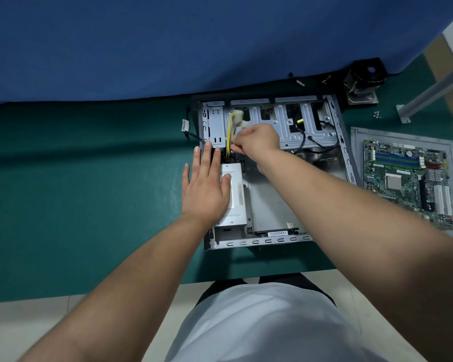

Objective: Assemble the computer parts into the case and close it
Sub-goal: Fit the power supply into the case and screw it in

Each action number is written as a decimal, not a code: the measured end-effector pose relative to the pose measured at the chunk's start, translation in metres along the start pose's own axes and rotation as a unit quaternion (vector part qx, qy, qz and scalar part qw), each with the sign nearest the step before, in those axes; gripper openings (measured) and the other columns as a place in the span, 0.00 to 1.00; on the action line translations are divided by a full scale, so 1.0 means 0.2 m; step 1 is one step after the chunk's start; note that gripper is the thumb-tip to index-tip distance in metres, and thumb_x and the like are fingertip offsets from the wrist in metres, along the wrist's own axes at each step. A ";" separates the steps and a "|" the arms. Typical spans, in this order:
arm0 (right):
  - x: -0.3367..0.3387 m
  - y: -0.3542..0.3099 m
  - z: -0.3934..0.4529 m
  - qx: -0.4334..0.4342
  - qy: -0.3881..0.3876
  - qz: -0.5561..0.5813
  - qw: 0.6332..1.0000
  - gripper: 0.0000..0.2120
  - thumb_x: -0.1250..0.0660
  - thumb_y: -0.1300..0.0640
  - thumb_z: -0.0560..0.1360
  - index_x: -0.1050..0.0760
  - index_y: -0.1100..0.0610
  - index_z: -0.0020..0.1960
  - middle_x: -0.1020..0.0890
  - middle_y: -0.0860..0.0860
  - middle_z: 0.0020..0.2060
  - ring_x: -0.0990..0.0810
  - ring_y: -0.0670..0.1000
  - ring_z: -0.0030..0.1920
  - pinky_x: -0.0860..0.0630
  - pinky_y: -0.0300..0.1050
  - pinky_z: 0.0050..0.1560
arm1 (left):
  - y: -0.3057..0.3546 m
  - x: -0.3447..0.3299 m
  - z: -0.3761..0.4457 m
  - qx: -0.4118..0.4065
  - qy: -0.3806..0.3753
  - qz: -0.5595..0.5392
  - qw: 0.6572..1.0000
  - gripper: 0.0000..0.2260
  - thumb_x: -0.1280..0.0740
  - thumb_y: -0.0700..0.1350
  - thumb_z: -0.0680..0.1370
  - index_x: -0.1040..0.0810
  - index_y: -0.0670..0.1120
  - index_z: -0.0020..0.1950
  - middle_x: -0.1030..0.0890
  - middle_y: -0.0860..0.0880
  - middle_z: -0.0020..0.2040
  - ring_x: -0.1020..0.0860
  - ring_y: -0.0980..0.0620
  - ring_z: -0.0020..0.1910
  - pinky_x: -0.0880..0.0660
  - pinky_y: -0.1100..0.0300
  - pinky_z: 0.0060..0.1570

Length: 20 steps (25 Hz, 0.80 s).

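A dark green counter (89,192) fills the middle, with a blue panel (168,43) standing along its far edge. Pale floor tiles (24,325) show at the near side, and a grey metal bracket (429,92) slants far right.

The computer case (270,212) is bare grey sheet metal, dull with a faint sheen, stamped with slots and holes. The power supply (237,202) inside it is brushed silver metal bearing a paper label. Yellow plastic-sheathed wires (230,129) end in pale plastic connectors. The worktop (89,192) wears a matt green covering, smooth-looking. The motherboard (408,178) is glossy green board lying on a grey metal side panel (357,142).
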State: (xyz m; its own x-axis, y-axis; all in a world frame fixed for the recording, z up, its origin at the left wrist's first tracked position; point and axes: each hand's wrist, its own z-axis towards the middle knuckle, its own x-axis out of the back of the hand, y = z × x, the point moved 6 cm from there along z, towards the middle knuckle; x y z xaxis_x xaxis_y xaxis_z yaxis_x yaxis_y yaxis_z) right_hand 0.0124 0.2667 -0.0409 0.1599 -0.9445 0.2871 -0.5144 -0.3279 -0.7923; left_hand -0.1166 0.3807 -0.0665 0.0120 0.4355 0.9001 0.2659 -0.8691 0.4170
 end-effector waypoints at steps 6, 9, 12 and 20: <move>0.13 0.15 -0.19 0.169 -0.046 -0.181 0.968 0.06 0.27 0.52 0.77 0.20 0.51 0.53 0.16 0.45 0.46 0.18 0.43 0.45 0.23 0.34 0.43 | -0.04 0.04 0.06 -0.042 -0.034 -0.023 0.998 0.30 0.43 0.56 0.84 0.48 0.55 0.84 0.57 0.55 0.85 0.62 0.53 0.82 0.56 0.44 0.80; 0.08 0.30 -0.23 0.114 -0.171 -0.215 0.955 0.20 0.28 0.46 0.77 0.24 0.50 0.67 0.19 0.46 0.58 0.20 0.46 0.55 0.24 0.40 0.53 | -0.05 0.12 0.20 -0.064 -0.035 -0.035 0.997 0.30 0.41 0.58 0.82 0.46 0.55 0.82 0.53 0.55 0.85 0.59 0.54 0.83 0.54 0.43 0.80; 0.01 0.38 -0.19 0.016 -0.261 -0.184 0.948 0.32 0.26 0.42 0.73 0.32 0.46 0.73 0.21 0.50 0.65 0.19 0.50 0.60 0.23 0.50 0.64 | -0.04 0.11 0.35 -0.045 -0.088 -0.006 0.995 0.34 0.45 0.64 0.82 0.52 0.54 0.84 0.56 0.56 0.85 0.61 0.54 0.82 0.55 0.40 0.79; -0.11 0.51 -0.08 -0.048 -0.331 -0.163 0.928 0.44 0.20 0.33 0.61 0.34 0.42 0.71 0.14 0.45 0.57 0.15 0.50 0.57 0.22 0.56 0.65 | -0.06 0.05 0.44 -0.045 -0.158 0.023 0.986 0.33 0.48 0.64 0.84 0.55 0.53 0.85 0.65 0.58 0.83 0.69 0.55 0.80 0.51 0.37 0.79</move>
State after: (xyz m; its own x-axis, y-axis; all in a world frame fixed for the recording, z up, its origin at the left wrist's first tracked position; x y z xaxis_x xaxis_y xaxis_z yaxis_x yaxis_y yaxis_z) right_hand -0.0577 0.2549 -0.1197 0.7864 -0.6117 0.0856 -0.4147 -0.6257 -0.6607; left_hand -0.0354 0.4157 -0.0730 0.3264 0.4337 0.8398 0.1712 -0.9009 0.3987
